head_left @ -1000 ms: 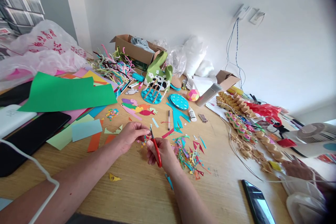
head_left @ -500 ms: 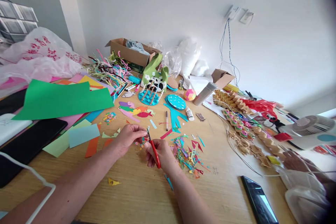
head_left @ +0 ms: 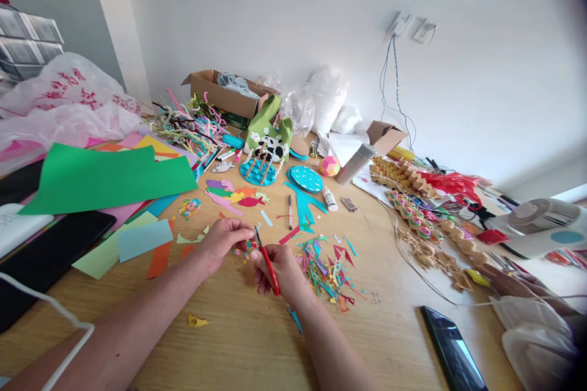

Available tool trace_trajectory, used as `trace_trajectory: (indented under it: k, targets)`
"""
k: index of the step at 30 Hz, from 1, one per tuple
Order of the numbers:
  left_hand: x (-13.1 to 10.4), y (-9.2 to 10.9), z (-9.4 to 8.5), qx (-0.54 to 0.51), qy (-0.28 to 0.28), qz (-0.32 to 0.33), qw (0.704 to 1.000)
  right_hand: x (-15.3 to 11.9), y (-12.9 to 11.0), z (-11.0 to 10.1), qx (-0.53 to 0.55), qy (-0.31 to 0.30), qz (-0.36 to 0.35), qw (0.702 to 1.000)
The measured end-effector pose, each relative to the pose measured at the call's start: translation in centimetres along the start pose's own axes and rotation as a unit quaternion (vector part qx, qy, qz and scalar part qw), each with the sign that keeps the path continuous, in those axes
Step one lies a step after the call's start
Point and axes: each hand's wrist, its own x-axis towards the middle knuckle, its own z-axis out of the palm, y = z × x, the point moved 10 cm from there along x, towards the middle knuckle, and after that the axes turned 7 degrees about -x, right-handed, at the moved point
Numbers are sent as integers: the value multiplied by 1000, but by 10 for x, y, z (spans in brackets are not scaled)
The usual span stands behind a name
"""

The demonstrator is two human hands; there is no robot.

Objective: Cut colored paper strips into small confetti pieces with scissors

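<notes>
My right hand (head_left: 282, 269) grips a pair of scissors (head_left: 270, 270) with red handles, blades pointing up toward my left fingertips. Thumb and fingers of my left hand (head_left: 225, 243) are pinched beside the blade tips; whatever they hold is too small to make out. Under the hands lie small round colored paper bits (head_left: 245, 250), partly hidden. To the right of my right hand is a heap of colored paper scraps (head_left: 323, 269). Beyond my hands, several colored paper fish (head_left: 251, 201) lie flat by a pen (head_left: 290, 212) and blue paper offcuts (head_left: 306, 211).
Colored paper sheets (head_left: 114, 180) and a black slab (head_left: 55, 256) lie left. A phone (head_left: 452, 345) rests front right, near a cable and another person's hand (head_left: 509, 284). A grey flask (head_left: 356, 164), green panda bag (head_left: 268, 134) and cardboard box (head_left: 224, 95) stand behind.
The view has shifted slightly. A pale speck by the scissor tips no longer shows. At the right, the other person's hand has changed position; my hands stay nearly in place.
</notes>
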Motion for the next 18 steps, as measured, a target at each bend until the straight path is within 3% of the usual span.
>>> trace_trajectory:
  k: [18]
  targets:
    - [1,-2,0,3,-16,-7,1000,0,2,2,1,-16,-5,1000]
